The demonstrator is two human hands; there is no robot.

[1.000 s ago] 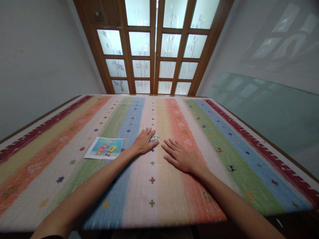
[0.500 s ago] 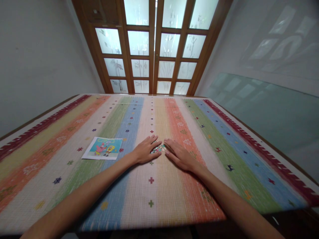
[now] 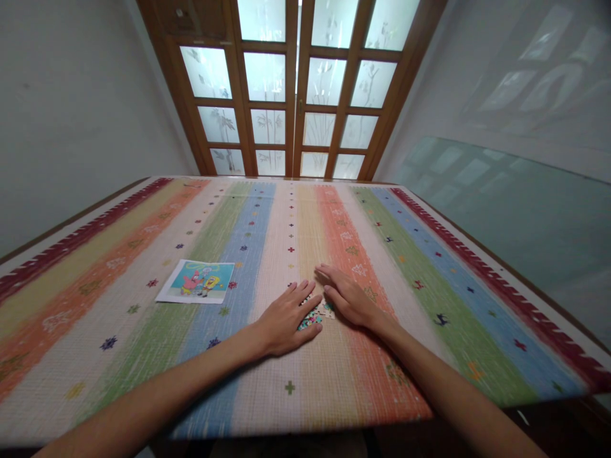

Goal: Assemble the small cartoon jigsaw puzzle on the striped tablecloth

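Observation:
A small pile of colourful puzzle pieces (image 3: 315, 314) lies on the striped mat (image 3: 429, 299), squeezed between my two hands. My left hand (image 3: 286, 321) lies flat with fingers spread, its fingertips on the pile's left side. My right hand (image 3: 348, 299) lies flat too, its fingers along the pile's far right side. Neither hand grips anything. Part of the pile is hidden under my fingers.
A cartoon picture card (image 3: 196, 281) lies on the mat to the left of my hands. Behind the mat's far edge stands a wooden door with frosted glass panes (image 3: 296, 95). A glass sheet (image 3: 506, 203) leans on the right wall.
Both hands have slid toward me across the mat, closing in and pushing the puzzle pieces along between them. The view tilted slightly.

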